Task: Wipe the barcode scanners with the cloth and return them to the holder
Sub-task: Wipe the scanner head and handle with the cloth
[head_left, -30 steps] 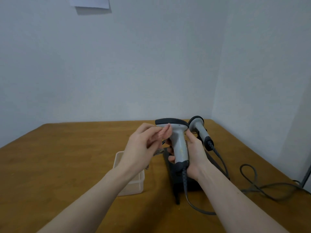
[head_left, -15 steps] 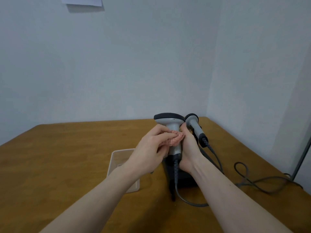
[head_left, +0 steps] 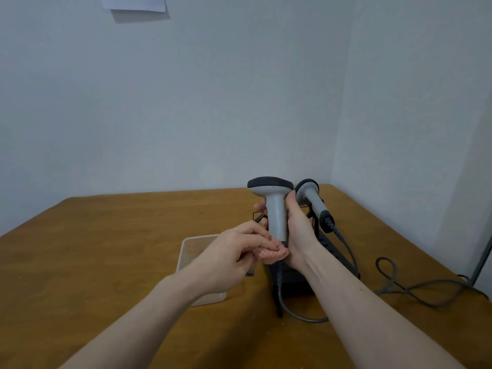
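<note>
Right hand [head_left: 298, 230] grips scanner [head_left: 275, 209] upright; left hand [head_left: 234, 258] presses cloth [head_left: 274, 254] (pink) at its base.

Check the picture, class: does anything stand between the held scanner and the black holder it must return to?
Nothing visible blocks it. The right hand holds the scanner above the holder; the second scanner sits alongside.

Both bare forearms reach forward, hands meeting at centre.
The right hand [head_left: 298, 230] stands upright, fingers and thumb curled in a grip; the left hand [head_left: 234, 259] lies palm-down, its fingers seemingly pinching, fingertips partly hidden.
</note>
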